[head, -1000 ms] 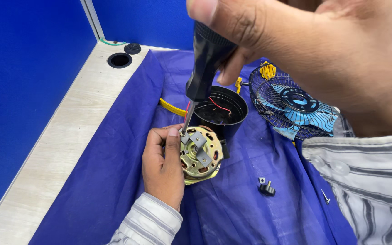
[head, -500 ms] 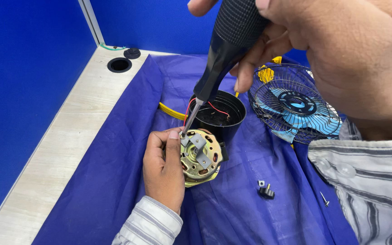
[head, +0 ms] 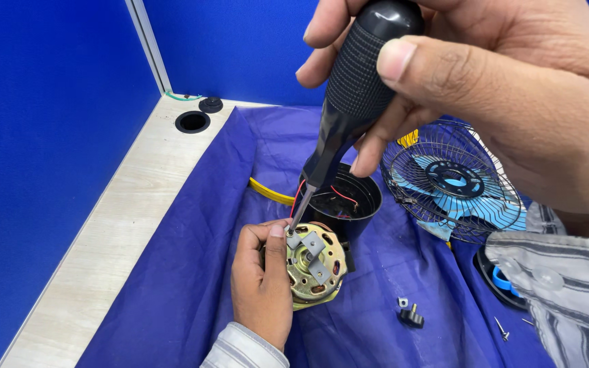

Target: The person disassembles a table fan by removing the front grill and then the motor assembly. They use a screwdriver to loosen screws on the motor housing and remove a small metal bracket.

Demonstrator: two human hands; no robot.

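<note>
1. Motor [head: 313, 266], brass-coloured, rests on the blue cloth [head: 192, 272], just before the black housing [head: 345, 199].
2. My left hand [head: 262, 283] clasps its side, thumb near the bracket.
3. My right hand [head: 485, 88] grips the black screwdriver [head: 349, 109], tip on the motor's upper-left edge.

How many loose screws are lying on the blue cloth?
2: one screw at the lower right and a second screw just right of it, by the striped sleeve. More may lie hidden under it.
</note>
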